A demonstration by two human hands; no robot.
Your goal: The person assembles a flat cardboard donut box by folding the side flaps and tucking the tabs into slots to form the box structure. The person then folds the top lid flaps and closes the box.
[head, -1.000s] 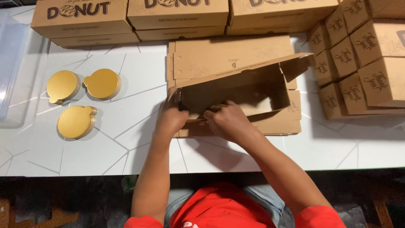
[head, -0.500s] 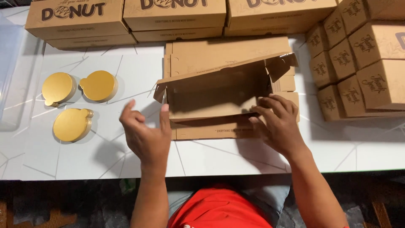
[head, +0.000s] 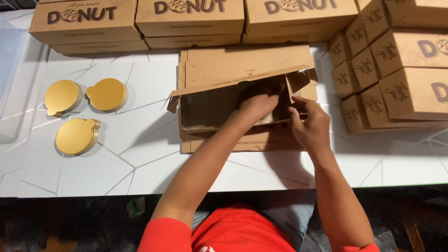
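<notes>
A half-folded brown cardboard box (head: 210, 105) lies open toward me on a stack of flat box blanks (head: 242, 60) at the table's middle. My left hand (head: 259, 102) reaches inside the box and presses against its right inner end, fingers partly hidden in shadow. My right hand (head: 310, 122) grips the box's right end wall from outside, thumb on the front edge. The lid flap (head: 233, 80) stands up along the back.
Three round gold cake boards (head: 77, 135) lie at the left on the white marbled table (head: 140, 168). Closed brown boxes line the back (head: 189, 16) and are stacked at the right (head: 401, 79). A clear plastic tub (head: 11, 79) sits at far left.
My left hand, lifted free over the table half a second ago, has gone into the box. My right hand stays at the box's right end. The box is more squared up.
</notes>
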